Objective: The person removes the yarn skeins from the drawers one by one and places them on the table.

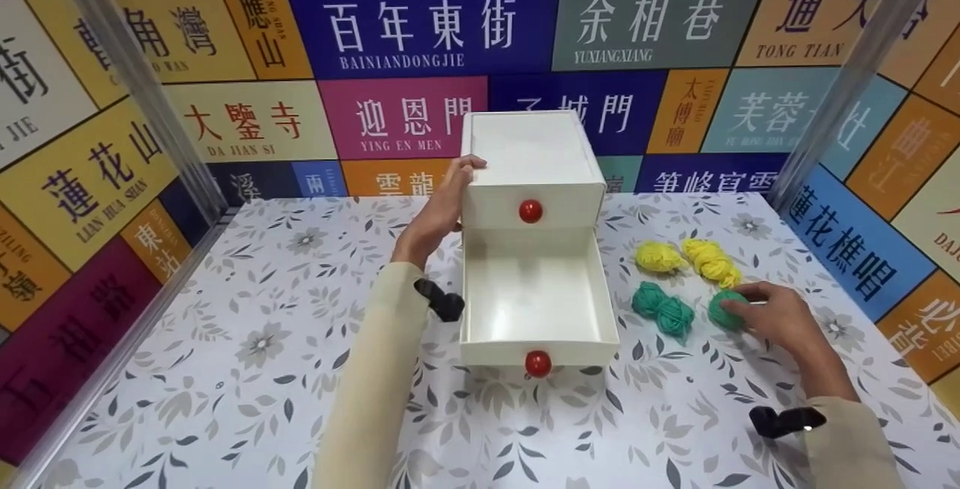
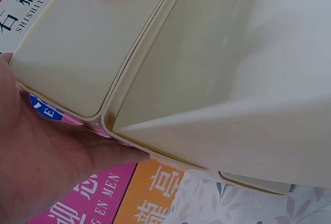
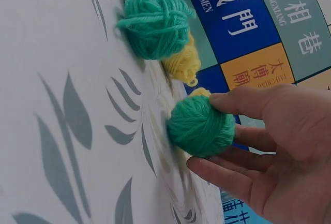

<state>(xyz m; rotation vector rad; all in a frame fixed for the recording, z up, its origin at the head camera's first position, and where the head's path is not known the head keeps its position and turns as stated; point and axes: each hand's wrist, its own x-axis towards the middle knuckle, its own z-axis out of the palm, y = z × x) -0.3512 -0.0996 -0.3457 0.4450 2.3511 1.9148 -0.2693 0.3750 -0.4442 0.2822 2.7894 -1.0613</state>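
Observation:
A white two-drawer box (image 1: pixel 529 145) stands in the middle of the table, its lower drawer (image 1: pixel 536 294) pulled out with nothing inside. My left hand (image 1: pixel 436 213) holds the box's left side near the top, fingertips over the upper edge. In the left wrist view the thumb (image 2: pixel 111 151) lies along the box's side. On the right, my right hand (image 1: pixel 784 318) grips a green yarn ball (image 3: pixel 200 125) between thumb and fingers, low over the tablecloth. Two more green yarn balls (image 1: pixel 663 309) lie to its left, touching each other. Behind are yellow yarn bundles (image 1: pixel 711 262).
A red knob (image 1: pixel 530 211) sits on the shut upper drawer, another red knob (image 1: pixel 538 364) on the lower drawer's front. Leaf-patterned cloth (image 1: pixel 262 391) covers the table. Colourful sign-covered walls (image 1: pixel 420 24) and clear corner posts (image 1: pixel 847 84) surround it.

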